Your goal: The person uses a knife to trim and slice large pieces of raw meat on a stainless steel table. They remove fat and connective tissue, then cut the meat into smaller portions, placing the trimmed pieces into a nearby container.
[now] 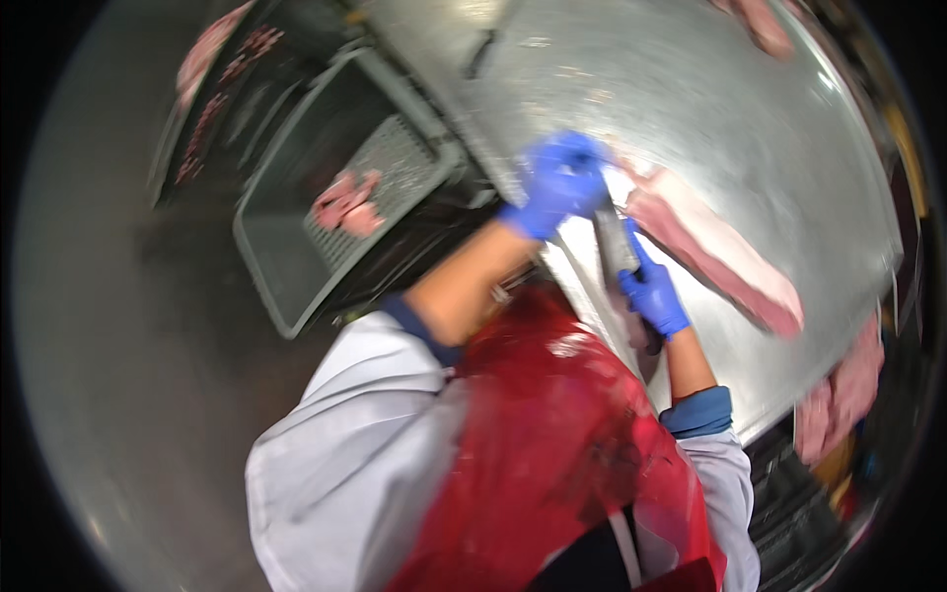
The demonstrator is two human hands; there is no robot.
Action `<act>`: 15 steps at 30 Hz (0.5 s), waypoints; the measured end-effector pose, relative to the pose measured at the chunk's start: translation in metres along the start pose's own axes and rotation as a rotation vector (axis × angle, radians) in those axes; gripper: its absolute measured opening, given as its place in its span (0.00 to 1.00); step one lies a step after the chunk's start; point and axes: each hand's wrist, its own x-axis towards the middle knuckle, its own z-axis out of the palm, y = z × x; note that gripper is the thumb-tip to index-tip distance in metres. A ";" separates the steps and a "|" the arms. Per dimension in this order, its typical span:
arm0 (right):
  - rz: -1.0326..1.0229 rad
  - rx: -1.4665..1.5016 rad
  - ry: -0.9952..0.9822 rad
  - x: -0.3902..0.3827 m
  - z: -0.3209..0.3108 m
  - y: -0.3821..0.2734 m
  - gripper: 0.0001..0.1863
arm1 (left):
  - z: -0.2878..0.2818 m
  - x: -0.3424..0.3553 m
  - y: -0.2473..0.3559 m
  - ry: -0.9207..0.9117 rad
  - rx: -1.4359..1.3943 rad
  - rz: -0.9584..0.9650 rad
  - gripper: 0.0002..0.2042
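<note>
A long piece of pale pink meat with a white fatty side (715, 247) lies on the metal table (552, 84), its near-left end close to my hands. My left hand (564, 178), in a blue glove, is at that end and smeared by motion, so its fingers cannot be made out. In my blue-gloved right hand (655, 293), fingers closed, is a long grey blade-like tool, seemingly a knife (614, 237). Its upper end reaches up to my left hand, and blur hides its exact shape.
On the left stands a grey crate (258, 232) with several pink meat scraps (347, 203) on its perforated bottom. More meat (762, 28) lies at the table's far side, and further pieces (843, 395) hang or lie beyond its right edge. A dark bin with red scraps (222, 109) is at upper left.
</note>
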 end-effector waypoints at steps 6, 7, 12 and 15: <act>0.030 0.464 0.645 -0.134 -0.052 0.074 0.43 | -0.287 0.052 0.073 0.099 0.659 -0.085 0.01; 0.030 0.503 0.768 -0.145 -0.066 0.095 0.44 | -0.330 0.049 0.074 -0.070 0.798 -0.302 0.03; 0.122 0.558 1.180 -0.158 -0.120 0.131 0.46 | -0.313 0.070 0.096 -0.232 1.680 -0.302 0.19; 0.116 0.666 1.208 -0.151 -0.157 0.147 0.46 | -0.240 0.095 0.081 -0.221 1.435 0.025 0.21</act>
